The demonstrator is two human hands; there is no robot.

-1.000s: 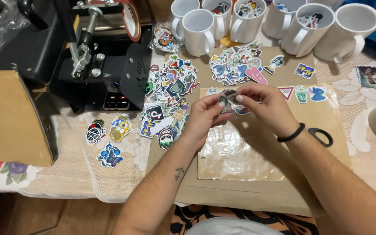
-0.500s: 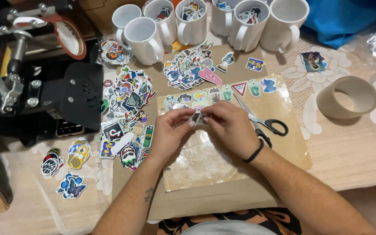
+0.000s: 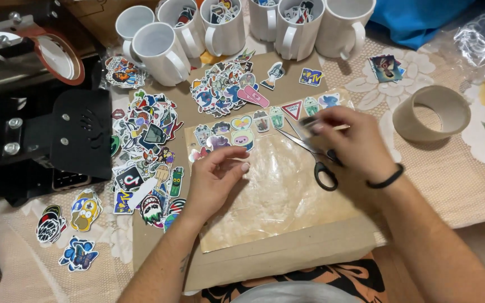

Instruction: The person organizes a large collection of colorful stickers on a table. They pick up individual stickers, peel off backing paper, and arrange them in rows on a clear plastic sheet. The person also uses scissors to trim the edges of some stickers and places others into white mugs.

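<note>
Going left to right across the table: the black press machine (image 3: pixel 46 129) sits at the left edge, with loose stickers (image 3: pixel 68 230) scattered near the front-left corner and a bigger pile of stickers (image 3: pixel 147 151) just beside the machine. White mugs (image 3: pixel 237 28) line the back edge, some stuffed with more stickers.

What changed — half a second ago both hands were bunched together over the middle of the clear sheet, fiddling with one small sticker. Now they've split. The left hand (image 3: pixel 214 179) has dropped back onto the near-left part of the clear sheet (image 3: pixel 276 196), fingers loosely curled, thumb and fingertips close together; can't tell if anything tiny is pinched there, it looks empty. The right hand (image 3: pixel 355 146) has moved out toward the sheet's back-right corner and is pinching a small pale sticker (image 3: pixel 312 123) between thumb and fingertips, right at the end of the sticker row (image 3: pixel 254 120) already laid along the sheet's back edge. It's touching or hovering just over the black-handled scissors (image 3: pixel 315 160), which lie on the sheet under it.

So my read — the peeling bit is over and the piece is being set at the row's right end. The tape roll (image 3: pixel 430 112) sits untouched toward the right edge.
</note>
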